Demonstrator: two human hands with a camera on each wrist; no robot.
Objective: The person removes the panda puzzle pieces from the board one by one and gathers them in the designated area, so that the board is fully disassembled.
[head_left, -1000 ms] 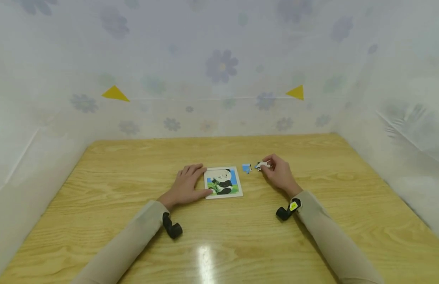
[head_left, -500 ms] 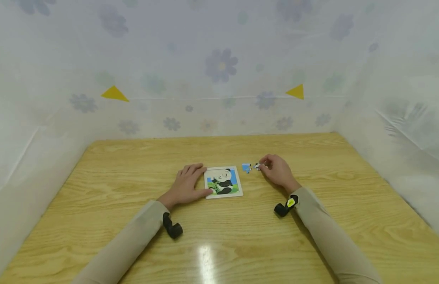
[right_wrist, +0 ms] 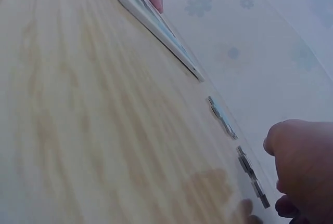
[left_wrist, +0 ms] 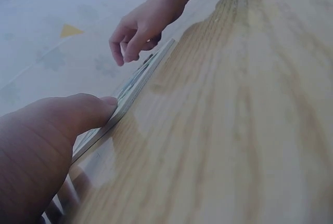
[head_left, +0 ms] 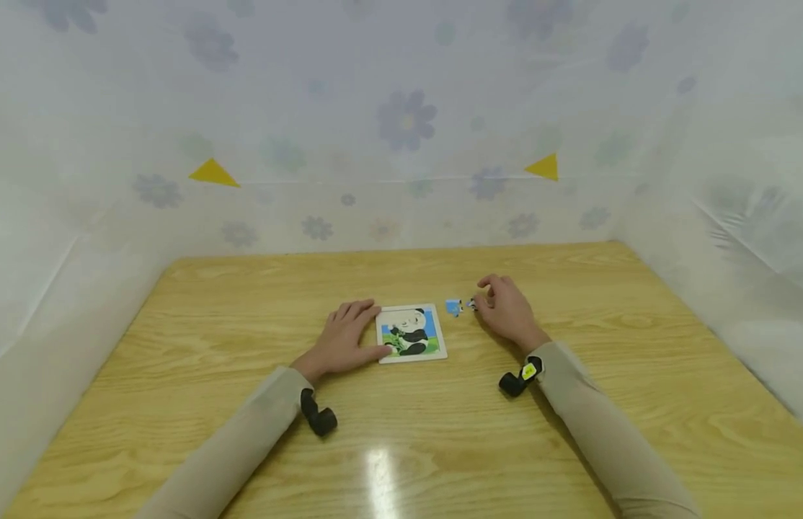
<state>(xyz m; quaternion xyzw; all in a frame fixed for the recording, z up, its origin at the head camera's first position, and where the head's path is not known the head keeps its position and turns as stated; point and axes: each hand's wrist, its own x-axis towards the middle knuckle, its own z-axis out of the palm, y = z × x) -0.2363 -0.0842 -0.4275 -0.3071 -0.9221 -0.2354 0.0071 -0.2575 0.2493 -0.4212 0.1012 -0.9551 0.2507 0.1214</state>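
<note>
In the head view, a square panda jigsaw puzzle in a white tray lies on the table. The left hand rests along its left side, thumb on the near corner and a fingertip at the far corner. Right of the tray lies a blue puzzle piece. Beside it is a black-and-white puzzle piece, partly hidden by the right hand. The right wrist view shows this second piece flat on the table, with the fingers apart from it. The right index finger is raised and nothing shows in its grasp.
The wood-grain table spreads around the puzzle. A flowered white curtain closes off the back and both sides, with two yellow triangles on it. Each wrist wears a black camera mount.
The right hand first pinches the black-and-white piece and shifts it slightly left towards the blue one. Now its index finger has lifted off the piece. The left hand keeps its place.
</note>
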